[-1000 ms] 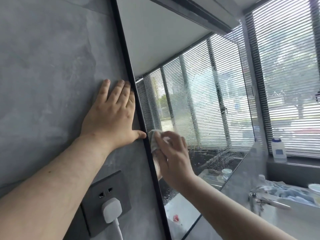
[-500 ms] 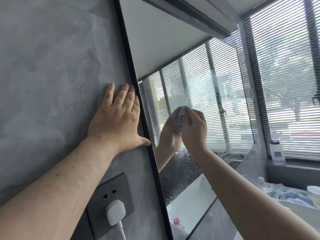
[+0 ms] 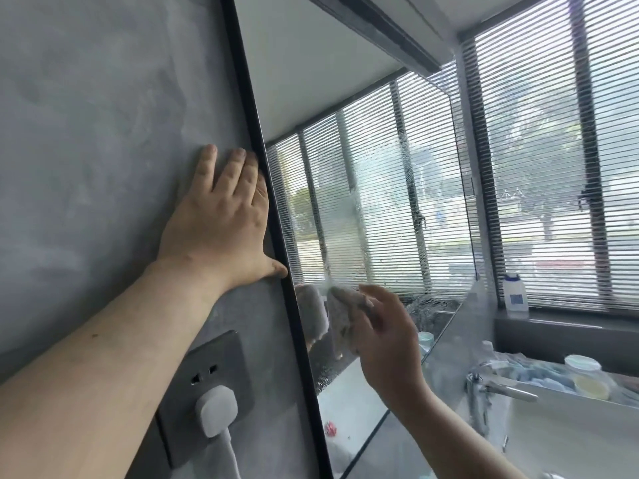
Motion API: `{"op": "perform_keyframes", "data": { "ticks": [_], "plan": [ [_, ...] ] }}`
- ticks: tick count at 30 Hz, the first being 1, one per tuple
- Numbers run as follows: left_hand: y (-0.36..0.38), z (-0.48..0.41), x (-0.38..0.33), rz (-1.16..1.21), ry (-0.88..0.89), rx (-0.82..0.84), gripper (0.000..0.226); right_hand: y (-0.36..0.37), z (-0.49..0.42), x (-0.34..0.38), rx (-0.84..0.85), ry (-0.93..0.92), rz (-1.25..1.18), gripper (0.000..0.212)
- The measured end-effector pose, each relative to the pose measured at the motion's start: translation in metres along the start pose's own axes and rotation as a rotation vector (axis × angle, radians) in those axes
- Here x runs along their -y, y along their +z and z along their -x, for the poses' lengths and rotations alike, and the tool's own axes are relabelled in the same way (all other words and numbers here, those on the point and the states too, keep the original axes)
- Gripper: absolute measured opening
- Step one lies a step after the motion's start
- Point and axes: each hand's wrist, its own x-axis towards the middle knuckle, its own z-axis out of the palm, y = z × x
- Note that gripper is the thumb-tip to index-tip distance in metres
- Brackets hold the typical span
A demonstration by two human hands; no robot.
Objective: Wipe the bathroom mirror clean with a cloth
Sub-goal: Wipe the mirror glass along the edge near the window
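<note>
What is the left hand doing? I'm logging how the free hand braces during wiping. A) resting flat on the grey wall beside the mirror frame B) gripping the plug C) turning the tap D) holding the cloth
A: the left hand lies flat, fingers straight, on the grey wall beside the mirror frame.

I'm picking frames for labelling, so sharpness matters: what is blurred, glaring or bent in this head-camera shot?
Head view: the right hand and cloth are motion-blurred; the left hand on the wall is sharp; bright daylight through the blinds washes out the outdoors; the wide lens leans the mirror frame; smears haze its glass.
</note>
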Motion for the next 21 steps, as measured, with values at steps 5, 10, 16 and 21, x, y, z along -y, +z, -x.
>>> {"op": "perform_keyframes", "data": {
  "ticks": [5, 10, 16, 21],
  "plan": [
    [0.001, 0.000, 0.000, -0.021, -0.004, -0.011, 0.139, 0.000, -0.009, -0.010, -0.001, 0.188, -0.111, 0.030],
    [0.003, 0.000, -0.001, -0.031, -0.009, -0.022, 0.140, 0.013, -0.006, -0.029, -0.161, -0.223, 0.407, 0.015],
    [0.006, 0.001, -0.001, -0.012, -0.018, -0.044, 0.138, 0.026, 0.023, -0.021, -0.033, -0.184, 0.226, 0.033],
    [0.005, 0.004, -0.003, 0.031, 0.002, -0.043, 0.135, 0.039, 0.039, -0.032, -0.082, -0.395, 0.277, 0.018]
  ]
}}
